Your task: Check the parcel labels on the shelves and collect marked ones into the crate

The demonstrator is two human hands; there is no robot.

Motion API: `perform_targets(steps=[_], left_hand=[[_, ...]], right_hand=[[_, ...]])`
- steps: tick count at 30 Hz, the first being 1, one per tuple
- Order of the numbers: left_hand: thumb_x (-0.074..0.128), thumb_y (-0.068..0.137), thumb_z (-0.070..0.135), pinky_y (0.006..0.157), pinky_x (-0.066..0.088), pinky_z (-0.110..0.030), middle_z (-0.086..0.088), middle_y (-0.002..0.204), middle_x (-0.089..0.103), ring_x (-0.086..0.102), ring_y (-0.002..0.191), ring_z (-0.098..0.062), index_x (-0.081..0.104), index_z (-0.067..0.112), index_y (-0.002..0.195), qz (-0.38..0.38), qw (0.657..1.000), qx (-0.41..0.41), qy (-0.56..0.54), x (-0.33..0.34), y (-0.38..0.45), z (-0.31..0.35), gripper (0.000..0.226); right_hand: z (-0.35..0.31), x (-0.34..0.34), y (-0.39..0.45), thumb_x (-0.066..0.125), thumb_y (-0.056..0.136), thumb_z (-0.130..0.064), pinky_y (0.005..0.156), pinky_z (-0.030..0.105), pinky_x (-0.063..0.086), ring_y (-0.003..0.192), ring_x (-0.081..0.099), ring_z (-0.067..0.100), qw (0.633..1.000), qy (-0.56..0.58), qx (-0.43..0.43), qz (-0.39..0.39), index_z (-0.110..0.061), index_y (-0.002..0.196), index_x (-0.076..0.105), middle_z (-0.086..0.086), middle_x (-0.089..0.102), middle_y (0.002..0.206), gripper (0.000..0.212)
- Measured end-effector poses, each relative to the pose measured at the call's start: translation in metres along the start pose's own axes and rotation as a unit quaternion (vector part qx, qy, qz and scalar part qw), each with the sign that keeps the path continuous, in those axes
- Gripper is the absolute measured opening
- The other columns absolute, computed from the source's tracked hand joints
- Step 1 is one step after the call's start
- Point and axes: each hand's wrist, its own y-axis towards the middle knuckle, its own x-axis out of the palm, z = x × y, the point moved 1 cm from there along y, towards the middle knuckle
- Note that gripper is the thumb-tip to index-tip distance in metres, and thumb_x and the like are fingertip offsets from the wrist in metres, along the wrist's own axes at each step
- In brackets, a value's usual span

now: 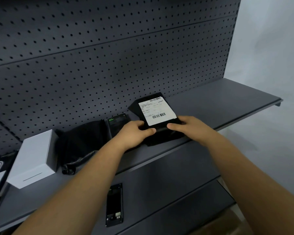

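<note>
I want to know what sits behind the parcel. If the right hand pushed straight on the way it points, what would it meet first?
The right hand already grips the black parcel. Beyond it, probably the pegboard back panel; depth is unclear.

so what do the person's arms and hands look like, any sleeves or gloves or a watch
Both arms are bare along all that shows; no sleeve edge comes into the picture. The left hand and right hand wear no gloves. No watch, ring, band or marking is visible on either wrist or on the fingers that show.
</note>
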Motion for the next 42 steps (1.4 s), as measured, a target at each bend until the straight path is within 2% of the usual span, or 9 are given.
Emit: perform_targets(steps=[5,11,16,23,28,32,36,39,42], left_hand=[[0.071,0.087,0.031,0.093,0.036,-0.018,0.006,0.123,0.052,0.051,0.112,-0.009,0.060,0.027,0.131,0.052,0.997,0.062,-0.005,0.002,-0.011,-0.002,0.046],[0.077,0.082,0.014,0.103,0.042,-0.021,0.021,0.128,0.046,0.046,0.116,0.012,0.050,0.022,0.141,0.139,0.975,0.138,-0.108,-0.019,-0.034,-0.006,0.065],[0.077,0.079,0.005,0.096,0.042,-0.010,0.019,0.133,0.046,0.048,0.121,0.009,0.052,0.019,0.138,0.193,0.954,0.181,-0.145,-0.039,-0.055,-0.014,0.066],[0.075,0.079,-0.002,0.096,0.041,-0.009,0.035,0.125,0.045,0.047,0.120,0.012,0.049,0.048,0.119,0.247,0.934,0.190,-0.174,-0.052,-0.078,-0.028,0.069],[0.073,0.083,0.002,0.109,0.041,-0.035,0.017,0.135,0.054,0.050,0.129,-0.006,0.050,0.044,0.131,0.194,0.933,0.176,-0.248,-0.058,-0.081,-0.036,0.068],[0.069,0.085,-0.001,0.100,0.049,-0.028,0.005,0.131,0.060,0.058,0.121,-0.009,0.043,0.034,0.138,0.148,0.928,0.165,-0.298,-0.064,-0.084,-0.034,0.068],[0.077,0.079,0.004,0.081,0.051,-0.015,0.008,0.122,0.056,0.061,0.107,0.001,0.041,0.037,0.137,0.227,0.910,0.122,-0.325,-0.069,-0.082,-0.031,0.075],[0.081,0.076,0.011,0.095,0.047,-0.024,0.011,0.127,0.050,0.052,0.118,-0.003,0.036,0.033,0.141,0.291,0.909,0.103,-0.279,-0.068,-0.079,-0.029,0.081],[0.080,0.076,0.014,0.106,0.040,-0.024,0.023,0.125,0.045,0.045,0.119,0.009,0.034,0.028,0.144,0.338,0.913,0.135,-0.185,-0.061,-0.082,-0.023,0.083]], right_hand=[[-0.003,0.008,-0.013,0.070,0.088,-0.037,0.098,0.026,0.042,0.111,0.057,0.009,0.997,-0.016,-0.063,0.048,-0.036,0.125,0.062,-0.007,0.059,0.120,0.038],[-0.029,0.031,-0.029,0.077,0.083,-0.018,0.087,-0.002,0.035,0.112,0.050,-0.009,0.972,0.040,-0.186,0.140,-0.029,0.133,0.056,-0.008,0.052,0.125,0.056],[-0.048,0.052,-0.033,0.078,0.081,-0.013,0.103,0.023,0.046,0.118,0.053,-0.001,0.957,0.069,-0.244,0.141,-0.026,0.135,0.055,-0.015,0.050,0.128,0.060],[-0.064,0.077,-0.034,0.077,0.081,-0.012,0.104,0.028,0.046,0.123,0.051,0.002,0.945,0.046,-0.292,0.140,-0.027,0.137,0.053,-0.016,0.049,0.130,0.062],[-0.071,0.086,-0.034,0.076,0.083,-0.012,0.102,0.022,0.045,0.123,0.050,0.001,0.942,0.060,-0.300,0.140,-0.029,0.136,0.053,-0.015,0.049,0.130,0.060],[-0.075,0.087,-0.032,0.074,0.085,-0.007,0.097,0.011,0.044,0.117,0.052,-0.006,0.946,0.102,-0.286,0.112,-0.023,0.137,0.055,-0.011,0.051,0.131,0.057],[-0.084,0.081,-0.027,0.070,0.087,-0.007,0.089,0.005,0.045,0.113,0.054,-0.005,0.955,0.117,-0.247,0.119,-0.036,0.132,0.053,-0.012,0.054,0.126,0.056],[-0.095,0.086,-0.024,0.069,0.091,-0.021,0.087,0.009,0.047,0.111,0.057,-0.003,0.961,0.127,-0.222,0.108,-0.038,0.136,0.049,-0.016,0.055,0.127,0.052],[-0.106,0.096,-0.022,0.060,0.092,-0.046,0.100,0.029,0.050,0.118,0.053,-0.001,0.970,0.157,-0.178,0.046,-0.040,0.136,0.052,-0.017,0.049,0.138,0.045]])
